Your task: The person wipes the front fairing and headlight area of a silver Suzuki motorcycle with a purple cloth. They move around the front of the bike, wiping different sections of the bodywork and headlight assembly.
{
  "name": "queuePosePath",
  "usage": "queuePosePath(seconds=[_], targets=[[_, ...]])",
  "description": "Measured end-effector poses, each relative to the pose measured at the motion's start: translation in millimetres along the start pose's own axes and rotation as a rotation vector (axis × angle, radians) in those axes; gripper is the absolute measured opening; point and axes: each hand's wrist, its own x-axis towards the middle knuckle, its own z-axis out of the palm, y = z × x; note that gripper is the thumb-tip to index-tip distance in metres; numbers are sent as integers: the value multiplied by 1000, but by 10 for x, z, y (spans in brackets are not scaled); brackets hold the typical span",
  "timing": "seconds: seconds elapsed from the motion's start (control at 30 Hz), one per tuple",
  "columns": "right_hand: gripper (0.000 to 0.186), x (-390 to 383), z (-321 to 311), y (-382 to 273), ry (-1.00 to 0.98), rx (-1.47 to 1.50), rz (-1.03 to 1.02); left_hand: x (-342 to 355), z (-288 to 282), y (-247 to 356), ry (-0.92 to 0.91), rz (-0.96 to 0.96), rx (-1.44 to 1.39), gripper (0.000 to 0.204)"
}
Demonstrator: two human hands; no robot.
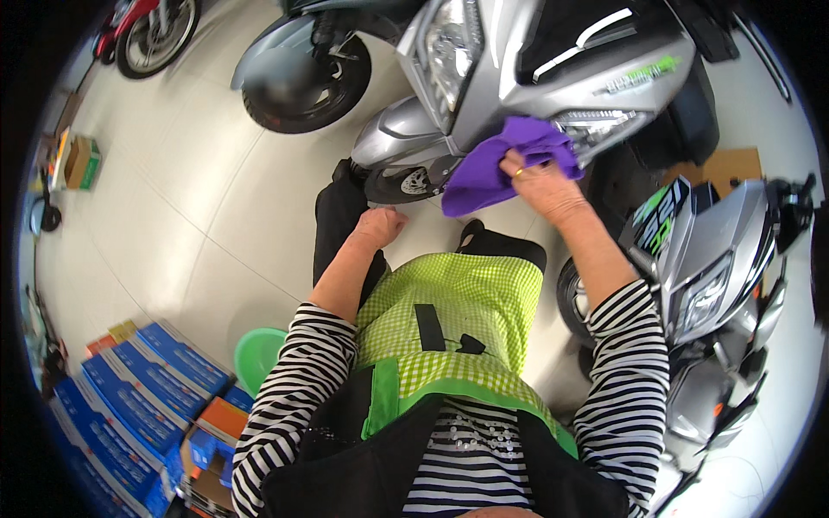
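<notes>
Before silver scooter [535,91]: right hand [540,186] gripping purple cloth [484,177], fingertips hidden; left hand [380,227] fisted, palm unseen.

Green-and-grey lettering [639,76] on silver scooter [518,99], green-and-white marking [661,220] on second scooter [743,237], white print [127,369] on blue boxes [142,393]

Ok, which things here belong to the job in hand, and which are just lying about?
Apparently in use:
- purple cloth, in the right hand
- silver scooter ahead, the cloth at its front

Apparently just about:
- blue boxes
- green tub, untouched
- red motorbike
</notes>
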Motion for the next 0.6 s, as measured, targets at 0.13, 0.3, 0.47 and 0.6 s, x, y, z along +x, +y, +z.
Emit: queuePosePath(seconds=[0.13,0.3,0.47,0.6], targets=[[19,-539,-94,190,-246,-96,335,-44,-11,38,-54,39,119,23],[26,-1416,20,284,-171,190,1124,-130,22,93,-121,44,123,27],[34,-1622,362,-547,338,1444,1574,-202,23,105,-116,24,29,34],[41,-1047,182,-1626,615,2682,1728,-194,-20,488,-188,-18,-736,50]])
